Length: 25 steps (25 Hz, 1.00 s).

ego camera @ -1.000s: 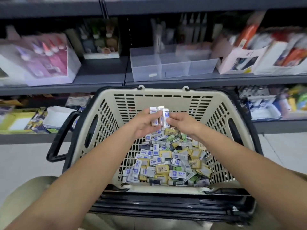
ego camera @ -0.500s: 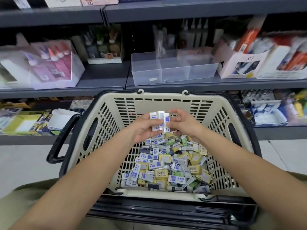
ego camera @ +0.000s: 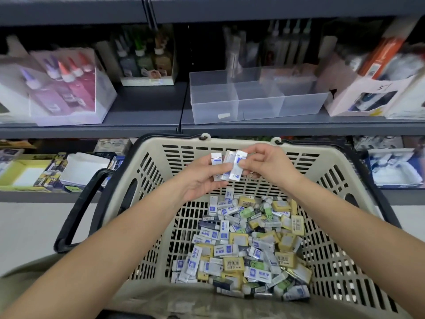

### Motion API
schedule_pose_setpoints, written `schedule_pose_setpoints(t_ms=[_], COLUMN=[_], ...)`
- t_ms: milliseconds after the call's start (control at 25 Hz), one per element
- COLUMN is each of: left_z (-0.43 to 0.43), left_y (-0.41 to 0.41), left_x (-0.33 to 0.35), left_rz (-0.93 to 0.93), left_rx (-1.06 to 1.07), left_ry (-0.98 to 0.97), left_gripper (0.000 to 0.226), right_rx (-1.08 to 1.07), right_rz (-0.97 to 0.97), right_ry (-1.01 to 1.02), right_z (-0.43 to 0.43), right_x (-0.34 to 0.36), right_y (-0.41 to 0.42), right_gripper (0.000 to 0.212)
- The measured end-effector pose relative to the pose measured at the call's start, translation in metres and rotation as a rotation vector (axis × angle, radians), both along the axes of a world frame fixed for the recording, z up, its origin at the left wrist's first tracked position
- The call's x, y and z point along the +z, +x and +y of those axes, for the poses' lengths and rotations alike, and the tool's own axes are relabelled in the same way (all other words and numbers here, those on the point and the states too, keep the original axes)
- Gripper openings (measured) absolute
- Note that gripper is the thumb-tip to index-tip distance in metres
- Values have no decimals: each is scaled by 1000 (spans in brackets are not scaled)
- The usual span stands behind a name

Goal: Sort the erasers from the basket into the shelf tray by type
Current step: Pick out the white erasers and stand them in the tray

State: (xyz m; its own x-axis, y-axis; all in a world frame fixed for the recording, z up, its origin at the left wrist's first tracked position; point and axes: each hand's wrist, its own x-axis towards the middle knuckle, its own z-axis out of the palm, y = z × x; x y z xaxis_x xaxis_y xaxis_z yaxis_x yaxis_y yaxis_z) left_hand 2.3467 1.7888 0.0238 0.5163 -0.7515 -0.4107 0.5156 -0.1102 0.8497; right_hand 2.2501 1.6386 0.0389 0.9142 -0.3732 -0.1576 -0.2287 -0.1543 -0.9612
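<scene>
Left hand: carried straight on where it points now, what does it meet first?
Probably the right hand, which pinches one of the blue-and-white erasers the left hand holds. Past that, the basket's far wall; depth is unclear.

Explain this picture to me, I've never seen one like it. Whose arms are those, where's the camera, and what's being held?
No machine here: a person's two bare arms, filmed by a camera on their head, looking down. Below sits a beige basket with a pile of small wrapped erasers, blue-white, yellow and green. The left hand holds a few blue-white erasers upright; the right hand pinches the rightmost one. Behind, on the shelf, stands a clear divided tray.
</scene>
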Motion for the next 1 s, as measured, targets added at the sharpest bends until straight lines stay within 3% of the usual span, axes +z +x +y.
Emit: schedule_pose_setpoints(t_ms=[200, 440, 600, 760, 880, 1000], left_z=[2, 0, -2, -2, 0, 1], left_y=[6, 11, 18, 26, 40, 58], left_x=[8, 29, 35, 31, 38, 52], left_rz=[-37, 42, 58, -228, -207, -252], left_rx=[24, -36, 5, 89, 210, 313], left_ry=[-7, -96, -79, 22, -12, -30], left_gripper=[26, 32, 34, 26, 18, 15], right_rx=[44, 113, 124, 86, 62, 61], right_rz=[-4, -71, -80, -45, -6, -87], right_ry=[125, 119, 298, 48, 34, -8], right_z=[-4, -10, -10, -5, -8, -17], right_x=[11, 35, 42, 41, 51, 72], right_y=[9, 19, 28, 43, 55, 73], right_gripper=[9, 16, 17, 24, 22, 18])
